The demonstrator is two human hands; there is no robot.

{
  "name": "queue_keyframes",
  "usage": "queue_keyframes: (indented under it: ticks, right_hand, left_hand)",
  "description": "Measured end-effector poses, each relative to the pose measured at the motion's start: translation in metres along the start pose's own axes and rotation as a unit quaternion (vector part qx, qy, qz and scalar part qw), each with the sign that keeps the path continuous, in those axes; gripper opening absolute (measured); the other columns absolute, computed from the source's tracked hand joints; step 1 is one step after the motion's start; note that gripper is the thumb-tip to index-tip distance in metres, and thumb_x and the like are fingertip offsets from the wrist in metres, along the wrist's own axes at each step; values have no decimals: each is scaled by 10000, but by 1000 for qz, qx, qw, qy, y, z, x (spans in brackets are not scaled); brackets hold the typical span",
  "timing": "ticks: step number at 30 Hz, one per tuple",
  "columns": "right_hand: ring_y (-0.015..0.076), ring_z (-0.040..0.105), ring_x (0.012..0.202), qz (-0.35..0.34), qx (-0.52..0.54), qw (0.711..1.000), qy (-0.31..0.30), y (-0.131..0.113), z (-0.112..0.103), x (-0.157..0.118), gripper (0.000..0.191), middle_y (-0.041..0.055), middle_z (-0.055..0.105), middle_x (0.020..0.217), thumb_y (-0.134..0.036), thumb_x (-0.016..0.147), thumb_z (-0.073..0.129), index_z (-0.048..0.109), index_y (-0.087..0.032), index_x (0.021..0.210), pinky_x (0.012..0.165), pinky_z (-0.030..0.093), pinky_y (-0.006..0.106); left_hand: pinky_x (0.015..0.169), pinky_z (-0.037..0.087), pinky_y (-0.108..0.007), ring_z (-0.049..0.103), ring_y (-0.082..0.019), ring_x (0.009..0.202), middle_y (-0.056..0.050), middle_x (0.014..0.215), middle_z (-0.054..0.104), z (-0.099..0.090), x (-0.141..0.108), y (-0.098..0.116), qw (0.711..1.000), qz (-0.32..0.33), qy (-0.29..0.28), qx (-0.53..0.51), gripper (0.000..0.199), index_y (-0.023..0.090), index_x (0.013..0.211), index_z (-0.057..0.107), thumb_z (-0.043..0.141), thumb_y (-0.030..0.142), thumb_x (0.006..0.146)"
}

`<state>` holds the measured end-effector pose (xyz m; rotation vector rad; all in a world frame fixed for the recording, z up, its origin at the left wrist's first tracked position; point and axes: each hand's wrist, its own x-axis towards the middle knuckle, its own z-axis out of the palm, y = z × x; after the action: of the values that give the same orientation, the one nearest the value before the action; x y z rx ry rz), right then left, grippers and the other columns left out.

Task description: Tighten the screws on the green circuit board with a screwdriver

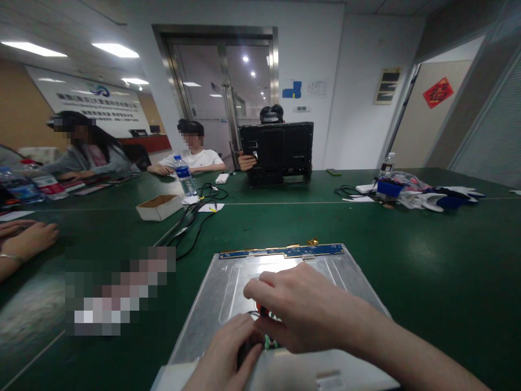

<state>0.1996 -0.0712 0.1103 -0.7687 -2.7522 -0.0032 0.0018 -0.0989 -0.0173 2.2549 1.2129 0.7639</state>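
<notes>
A silvery metal-backed display panel (203,309) lies flat in front of me, a narrow blue circuit board (285,251) along its far edge. My right hand (297,307) is closed, thumb and fingers together, around a small orange-red and black thing (262,309) mostly hidden by the fingers; its kind cannot be made out. Just below it, my left hand (232,345) is curled at the near part of the panel, and what its fingers hold, if anything, is hidden. Between the hands a bit of green circuit board (269,343) shows, with a dark wire (254,313) above it.
Black cables (191,217) run beside an open white box (158,208) and a water bottle (185,175). Across the green table (423,293) a person holds up a black monitor (279,152). A co-worker's hands (30,241) rest at left. Gloves (439,198) lie at right.
</notes>
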Motion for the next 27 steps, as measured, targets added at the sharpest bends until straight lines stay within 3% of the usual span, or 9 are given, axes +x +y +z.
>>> queue_keyframes:
  ticks: [5,11,18,27]
  right_hand:
    - [139,544,625,-8,-2,1000,6,0,2,0,220,36,648,937,-242,831,525,488,-174,1036,443,186,282]
    - [143,547,631,-11,-14,1000,-4,0,2,1,211,34,655,908,-240,848,525,485,-174,1045,451,188,282]
    - [129,533,594,-8,-17,1000,-4,1,1,1,148,11,665,851,-279,877,532,508,-192,994,448,191,287]
    - [136,538,514,18,-27,999,3,0,12,4,303,15,688,690,-492,915,512,531,-192,947,470,176,287]
  left_hand:
    - [655,465,-266,601,-189,721,-28,805,653,-2,1,2,1000,-8,5,-10,91,199,813,597,520,165,847]
    - [673,461,-269,610,-185,745,-22,830,653,-2,1,2,1000,3,-14,3,109,200,845,581,489,144,866]
    - [649,468,-273,614,-186,722,-23,813,648,-1,1,3,1000,4,6,14,105,199,810,566,486,146,850]
    - [716,502,-265,634,-183,786,-15,883,662,-1,1,2,999,39,32,-9,140,230,884,589,485,138,863]
